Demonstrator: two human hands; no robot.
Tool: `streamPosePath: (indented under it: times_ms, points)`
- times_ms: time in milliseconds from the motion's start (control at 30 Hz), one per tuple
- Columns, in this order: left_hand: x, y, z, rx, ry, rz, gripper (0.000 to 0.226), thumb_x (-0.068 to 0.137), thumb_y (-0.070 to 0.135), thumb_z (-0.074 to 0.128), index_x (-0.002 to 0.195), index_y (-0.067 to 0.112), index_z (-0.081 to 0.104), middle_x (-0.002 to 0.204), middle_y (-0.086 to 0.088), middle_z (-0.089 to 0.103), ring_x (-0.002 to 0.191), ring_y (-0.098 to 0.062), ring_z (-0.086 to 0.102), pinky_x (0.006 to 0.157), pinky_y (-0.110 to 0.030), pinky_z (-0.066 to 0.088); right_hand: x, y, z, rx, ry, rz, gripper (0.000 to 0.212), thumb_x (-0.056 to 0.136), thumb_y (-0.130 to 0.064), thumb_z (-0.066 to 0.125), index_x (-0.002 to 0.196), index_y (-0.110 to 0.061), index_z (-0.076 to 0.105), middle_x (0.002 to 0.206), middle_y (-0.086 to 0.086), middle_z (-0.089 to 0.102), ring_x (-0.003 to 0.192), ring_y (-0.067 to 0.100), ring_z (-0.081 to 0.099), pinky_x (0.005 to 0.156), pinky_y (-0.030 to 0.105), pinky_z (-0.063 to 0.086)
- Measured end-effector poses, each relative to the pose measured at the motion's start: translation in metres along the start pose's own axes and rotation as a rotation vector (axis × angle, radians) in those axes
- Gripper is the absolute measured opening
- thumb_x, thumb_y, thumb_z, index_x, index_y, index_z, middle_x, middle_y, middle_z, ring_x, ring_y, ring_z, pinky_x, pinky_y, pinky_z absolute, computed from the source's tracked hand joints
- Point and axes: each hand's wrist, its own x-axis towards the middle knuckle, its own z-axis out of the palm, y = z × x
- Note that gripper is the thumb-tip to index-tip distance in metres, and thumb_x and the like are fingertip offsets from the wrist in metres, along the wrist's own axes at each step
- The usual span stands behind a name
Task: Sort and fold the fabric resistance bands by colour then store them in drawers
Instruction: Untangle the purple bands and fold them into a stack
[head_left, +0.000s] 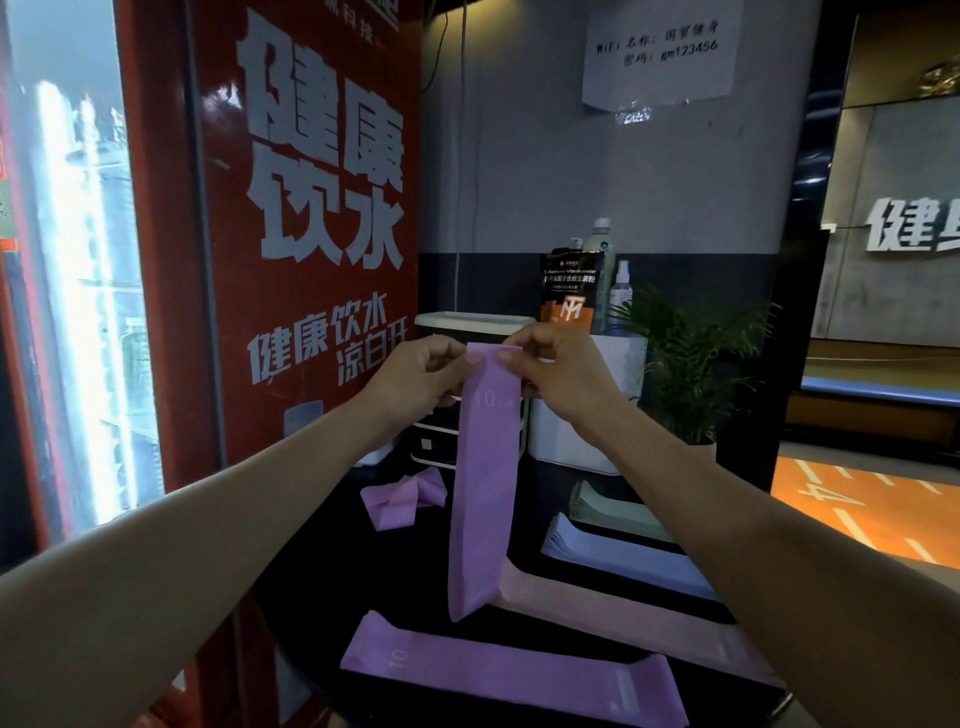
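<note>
A purple band (485, 478) marked "10" hangs straight down above the dark table (322, 582). My left hand (415, 376) pinches its top left corner and my right hand (558, 371) pinches its top right corner. Another purple band (519, 670) lies flat at the table's front. A crumpled purple band (402, 496) lies near the back left. To the right sit a pink stack (623, 608), a pale blue stack (618, 556) and a pale green stack (608, 506). The small drawer unit (441, 441) stands behind the hanging band, partly hidden.
A red drinks machine (306, 234) rises close on the left. A white box (582, 426) stands beside the drawer unit, with bottles (600, 249) and an orange-black pouch (569, 296) on top. A potted plant (696, 364) stands at the right, past the table edge.
</note>
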Motion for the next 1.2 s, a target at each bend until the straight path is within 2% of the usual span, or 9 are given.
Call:
streamPosePath:
  times_ms: [100, 267, 533, 667, 800, 867, 933, 1033, 1200]
  points:
    - [-0.002, 0.003, -0.001, -0.020, 0.018, 0.062, 0.011, 0.090, 0.023, 0.059, 0.098, 0.018, 0.061, 0.095, 0.000, 0.068, 0.080, -0.006, 0.065, 0.071, -0.018, 0.053, 0.000, -0.004, 0.001, -0.004, -0.005, 0.019, 0.019, 0.089, -0.008, 0.060, 0.073, -0.018, 0.061, 0.076, 0.001, 0.062, 0.079, 0.022, 0.065, 0.074, 0.036, 0.058]
    - [-0.003, 0.013, 0.002, 0.002, 0.024, 0.111, 0.012, 0.092, 0.016, 0.056, 0.082, 0.022, 0.060, 0.082, 0.006, 0.068, 0.073, 0.000, 0.065, 0.068, -0.014, 0.053, -0.001, -0.008, -0.001, 0.004, 0.014, 0.053, 0.021, 0.090, -0.008, 0.059, 0.071, -0.018, 0.060, 0.086, 0.013, 0.065, 0.086, 0.029, 0.066, 0.077, 0.040, 0.058]
    - [-0.006, 0.013, 0.015, -0.065, -0.090, 0.030, 0.008, 0.089, 0.009, 0.058, 0.086, 0.016, 0.059, 0.089, -0.004, 0.068, 0.079, -0.008, 0.067, 0.069, -0.021, 0.055, -0.007, -0.006, -0.006, -0.051, 0.001, 0.106, 0.018, 0.090, -0.011, 0.059, 0.073, -0.015, 0.060, 0.090, 0.018, 0.065, 0.088, 0.031, 0.066, 0.080, 0.040, 0.057]
    - [-0.002, 0.014, 0.021, -0.073, 0.025, 0.037, 0.013, 0.087, 0.008, 0.061, 0.087, 0.021, 0.061, 0.093, -0.006, 0.067, 0.089, -0.018, 0.066, 0.080, -0.032, 0.056, -0.016, 0.003, -0.005, 0.037, -0.028, 0.192, 0.018, 0.087, -0.012, 0.063, 0.101, -0.001, 0.063, 0.101, 0.023, 0.067, 0.091, 0.029, 0.066, 0.086, 0.046, 0.055]
    - [0.001, 0.016, 0.021, -0.168, 0.167, 0.019, 0.017, 0.089, 0.006, 0.058, 0.090, 0.023, 0.061, 0.095, -0.003, 0.066, 0.093, -0.020, 0.063, 0.082, -0.034, 0.054, -0.040, 0.024, 0.003, -0.043, -0.194, 0.291, 0.028, 0.076, -0.003, 0.073, 0.102, -0.003, 0.064, 0.105, 0.014, 0.068, 0.093, 0.028, 0.066, 0.087, 0.041, 0.054]
    - [0.002, 0.013, 0.014, -0.188, 0.244, -0.021, 0.011, 0.090, 0.009, 0.058, 0.096, 0.017, 0.061, 0.101, -0.008, 0.065, 0.095, -0.022, 0.062, 0.086, -0.037, 0.054, -0.050, 0.038, 0.004, -0.110, -0.244, 0.345, 0.028, 0.074, 0.001, 0.074, 0.099, 0.005, 0.063, 0.101, 0.018, 0.068, 0.086, 0.024, 0.062, 0.084, 0.040, 0.054]
    - [0.001, 0.004, 0.007, -0.214, 0.319, -0.069, 0.013, 0.090, 0.008, 0.058, 0.102, 0.013, 0.060, 0.100, -0.008, 0.065, 0.092, -0.021, 0.063, 0.084, -0.035, 0.055, -0.060, 0.052, 0.002, -0.124, -0.249, 0.376, 0.019, 0.075, 0.001, 0.073, 0.085, 0.009, 0.060, 0.080, 0.020, 0.060, 0.071, 0.020, 0.053, 0.066, 0.033, 0.049]
    - [-0.012, -0.014, -0.002, -0.239, 0.357, -0.122, 0.012, 0.090, 0.003, 0.056, 0.090, 0.015, 0.058, 0.088, -0.003, 0.062, 0.080, -0.015, 0.061, 0.074, -0.026, 0.053, -0.072, 0.063, -0.007, -0.240, -0.247, 0.380, 0.024, 0.082, -0.005, 0.067, 0.064, -0.004, 0.051, 0.060, 0.003, 0.039, 0.054, 0.012, 0.033, 0.049, 0.018, 0.029]
    - [-0.030, -0.051, -0.012, -0.186, 0.402, -0.207, 0.025, 0.088, -0.004, 0.055, 0.074, 0.016, 0.051, 0.078, -0.008, 0.055, 0.072, -0.020, 0.054, 0.067, -0.031, 0.049, -0.092, 0.077, -0.022, -0.452, -0.391, 0.397, 0.029, 0.087, -0.009, 0.058, 0.061, -0.009, 0.045, 0.060, 0.000, 0.036, 0.054, 0.009, 0.030, 0.052, 0.024, 0.024]
